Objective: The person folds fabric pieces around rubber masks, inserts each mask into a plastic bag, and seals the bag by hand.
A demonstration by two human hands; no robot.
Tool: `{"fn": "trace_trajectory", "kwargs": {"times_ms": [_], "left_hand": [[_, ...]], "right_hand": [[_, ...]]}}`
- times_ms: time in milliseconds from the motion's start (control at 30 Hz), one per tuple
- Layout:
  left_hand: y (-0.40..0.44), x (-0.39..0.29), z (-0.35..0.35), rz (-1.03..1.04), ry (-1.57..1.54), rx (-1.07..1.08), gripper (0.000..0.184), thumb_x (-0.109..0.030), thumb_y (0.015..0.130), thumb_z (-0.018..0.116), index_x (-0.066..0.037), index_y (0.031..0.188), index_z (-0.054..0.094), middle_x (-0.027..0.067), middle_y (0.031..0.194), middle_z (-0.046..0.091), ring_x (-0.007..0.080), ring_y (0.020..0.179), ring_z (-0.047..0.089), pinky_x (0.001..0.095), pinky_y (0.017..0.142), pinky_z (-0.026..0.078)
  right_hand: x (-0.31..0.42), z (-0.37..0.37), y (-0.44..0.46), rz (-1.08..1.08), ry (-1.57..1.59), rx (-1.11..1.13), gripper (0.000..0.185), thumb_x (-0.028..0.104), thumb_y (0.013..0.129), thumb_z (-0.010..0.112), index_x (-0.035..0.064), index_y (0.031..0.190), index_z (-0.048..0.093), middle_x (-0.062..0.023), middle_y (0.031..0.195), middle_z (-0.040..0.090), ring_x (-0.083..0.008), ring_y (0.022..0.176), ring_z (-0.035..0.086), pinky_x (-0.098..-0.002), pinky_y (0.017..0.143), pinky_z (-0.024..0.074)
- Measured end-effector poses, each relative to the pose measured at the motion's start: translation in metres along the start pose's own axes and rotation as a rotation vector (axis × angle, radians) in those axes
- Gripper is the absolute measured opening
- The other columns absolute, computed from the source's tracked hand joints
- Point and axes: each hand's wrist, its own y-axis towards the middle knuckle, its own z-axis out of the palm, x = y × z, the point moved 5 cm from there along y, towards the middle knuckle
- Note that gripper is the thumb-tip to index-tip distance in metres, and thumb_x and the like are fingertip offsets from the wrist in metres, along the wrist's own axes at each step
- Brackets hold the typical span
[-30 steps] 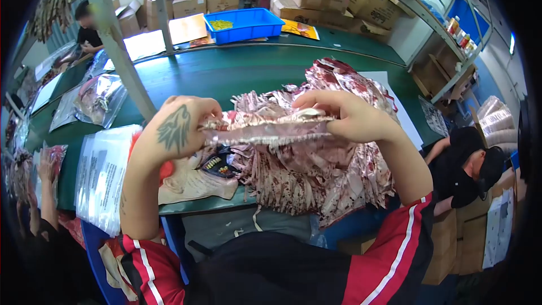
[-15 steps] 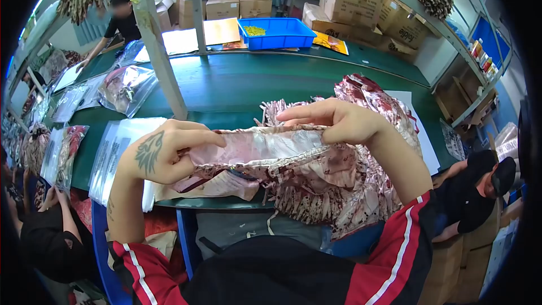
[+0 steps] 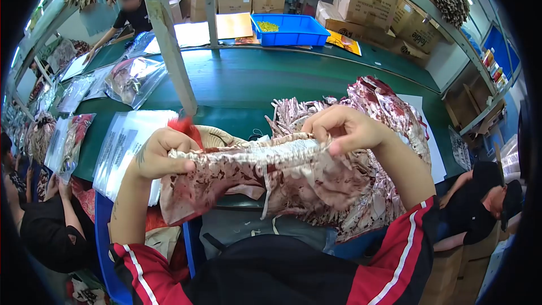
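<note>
A pale garment with dark red stains [image 3: 293,183] is stretched sideways between my hands by its gathered waistband, its cloth hanging below. My left hand [image 3: 164,155] is closed on the band's left end, thumb on the near side. At the right end, my right hand [image 3: 350,131] pinches the band between thumb and fingers. Behind and right of it lies a heap of similar stained, fringed cloth [image 3: 395,116]. Something red and furry [image 3: 186,129] and a beige piece [image 3: 217,135] show just behind my left hand.
Flat clear bags [image 3: 121,141] lie left on the green table [image 3: 243,76]. A metal post [image 3: 169,45] rises beyond my left hand. A blue tray [image 3: 291,38] with yellow-green bits stands at the back. Co-workers [image 3: 56,226] are at left, far left and right [image 3: 477,206]. Cardboard boxes stand behind.
The view has shifted, so the table appears farther right. The waistband, spread open half a second ago, now shows its stained outer side, with the cloth hanging down. Both hands still hold it.
</note>
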Motion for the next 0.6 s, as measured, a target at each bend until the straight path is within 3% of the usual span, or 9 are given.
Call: {"fn": "trace_trajectory", "kwargs": {"times_ms": [133, 167, 267, 467, 500, 533, 600], "left_hand": [[-0.018, 0.047, 0.002, -0.114, -0.866, -0.239, 0.019, -0.002, 0.084, 0.068, -0.006, 0.075, 0.052, 0.0033, 0.076, 0.060, 0.0111, 0.068, 0.052, 0.0214, 0.063, 0.041], [-0.018, 0.050, 0.004, -0.116, -0.866, -0.242, 0.019, -0.002, 0.084, 0.068, -0.006, 0.075, 0.052, 0.0033, 0.076, 0.060, 0.0111, 0.068, 0.052, 0.0214, 0.063, 0.041], [-0.013, 0.057, 0.004, -0.115, -0.801, -0.510, 0.012, 0.000, 0.087, 0.063, -0.007, 0.093, 0.056, 0.0047, 0.086, 0.063, 0.0104, 0.071, 0.053, 0.0208, 0.064, 0.042], [-0.015, 0.065, 0.001, -0.182, -0.618, -0.751, 0.030, 0.003, 0.090, 0.057, -0.006, 0.119, 0.053, 0.0063, 0.096, 0.065, 0.0100, 0.072, 0.055, 0.0221, 0.065, 0.044], [-0.014, 0.062, 0.003, -0.183, -0.615, -0.755, 0.030, 0.003, 0.090, 0.057, -0.006, 0.119, 0.053, 0.0063, 0.096, 0.065, 0.0100, 0.072, 0.055, 0.0221, 0.065, 0.044], [-0.011, 0.052, 0.003, -0.175, -0.428, -0.794, 0.030, 0.003, 0.091, 0.056, -0.005, 0.120, 0.053, 0.0071, 0.096, 0.065, 0.0105, 0.072, 0.056, 0.0227, 0.065, 0.044], [-0.004, 0.028, 0.006, -0.160, -0.049, -0.859, 0.029, 0.002, 0.092, 0.055, -0.004, 0.121, 0.053, 0.0087, 0.096, 0.066, 0.0115, 0.071, 0.057, 0.0238, 0.065, 0.045]], "right_hand": [[-0.021, 0.014, -0.008, 0.432, 0.167, -0.415, 0.007, 0.009, 0.086, 0.072, 0.0076, 0.083, 0.066, -0.0020, 0.085, 0.063, -0.0065, 0.064, 0.049, -0.0202, 0.064, 0.0405], [-0.024, 0.015, -0.005, 0.431, 0.169, -0.413, 0.007, 0.009, 0.086, 0.072, 0.0076, 0.083, 0.066, -0.0020, 0.085, 0.063, -0.0065, 0.064, 0.049, -0.0202, 0.064, 0.0405], [-0.040, 0.010, -0.003, 0.552, 0.146, -0.624, 0.011, 0.008, 0.087, 0.070, 0.0071, 0.097, 0.066, -0.0017, 0.086, 0.063, -0.0072, 0.065, 0.050, -0.0212, 0.064, 0.0422], [-0.066, 0.013, 0.024, 0.559, -0.018, -0.773, 0.022, 0.009, 0.089, 0.067, 0.0072, 0.111, 0.065, -0.0028, 0.087, 0.065, -0.0102, 0.065, 0.051, -0.0246, 0.062, 0.0436], [-0.060, 0.014, 0.035, 0.498, -0.190, -0.782, 0.023, 0.009, 0.090, 0.065, 0.0070, 0.113, 0.065, -0.0038, 0.089, 0.066, -0.0110, 0.065, 0.051, -0.0250, 0.060, 0.0428], [-0.052, 0.017, 0.047, 0.432, -0.362, -0.787, 0.025, 0.010, 0.090, 0.064, 0.0068, 0.115, 0.064, -0.0048, 0.090, 0.067, -0.0118, 0.065, 0.052, -0.0255, 0.059, 0.0421], [-0.039, 0.025, 0.071, 0.407, -0.401, -0.791, 0.026, 0.011, 0.090, 0.063, 0.0060, 0.116, 0.064, -0.0055, 0.091, 0.068, -0.0118, 0.064, 0.052, -0.0264, 0.060, 0.0426]]}}
